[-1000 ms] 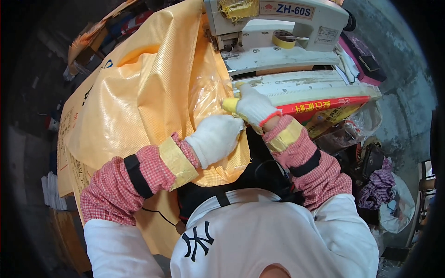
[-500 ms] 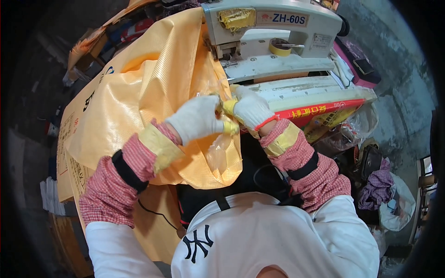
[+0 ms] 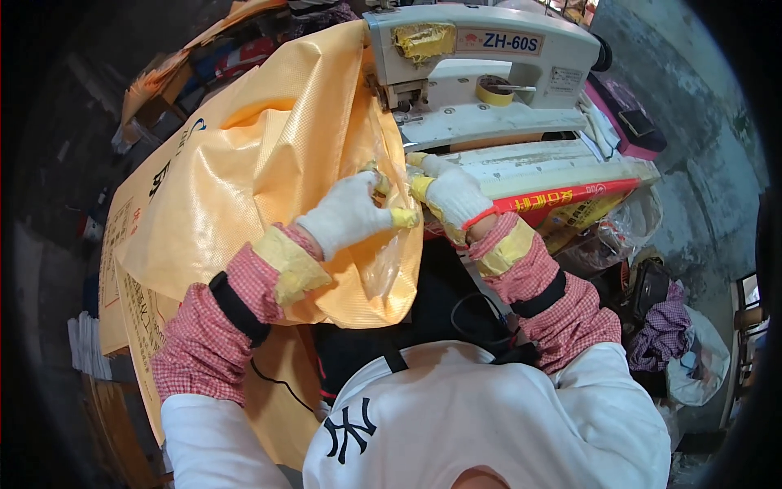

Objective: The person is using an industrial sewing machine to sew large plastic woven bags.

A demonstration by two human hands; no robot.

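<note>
Feeding stage, judged: at frame centre, the left gloved hand [image 3: 352,216] and right gloved hand [image 3: 453,196] pinch the edge of the large orange woven-plastic sack [image 3: 252,187] beside the grey-white industrial sewing machine [image 3: 489,73]; the next move likely calls for steady, aligned guiding.

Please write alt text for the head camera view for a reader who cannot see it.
Two gloved hands, left hand and right hand, pinch the edge of a large orange woven sack beside the head of an industrial sewing machine. More printed sacks lie beneath.
</note>
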